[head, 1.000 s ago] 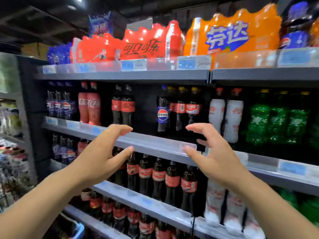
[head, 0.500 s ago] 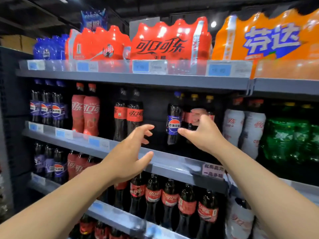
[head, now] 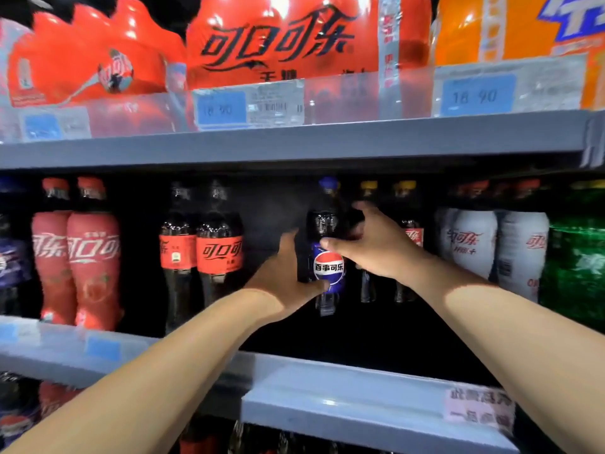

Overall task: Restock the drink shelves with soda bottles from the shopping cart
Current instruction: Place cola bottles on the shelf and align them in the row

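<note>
Both hands are now closing on the blue bottle, which is standing upright on the middle shelf, well back from its front rail. A second ago they were hanging spread in front of the shelf, holding nothing. Half a second ago the right hand was just arriving at the bottle while the left hand was still short of it, fingers apart. Now the left hand is wrapping the bottle from its left side, thumb lying across the lower edge of the label and fingers going out of sight behind. The right hand is gripping from the bottle's right, thumb pressing the front just above the label and fingers curling round the back.

Just left of the blue bottle a dark gap is showing, and beyond it the red-label cola bottles are standing as a pair. Just right of it, partly behind the right hand, the yellow-capped bottles are lined up, with the white bottles farther right. Above it the red multipacks are sitting on the top shelf.

The cart is not showing, and neither hand is bringing in new stock — so I am reading this as tidying, not loading. The blue bottle is looking like the odd one among the colas, and with two hands on it the person is probably getting ready to shift or lift it, perhaps to free that spot.
</note>
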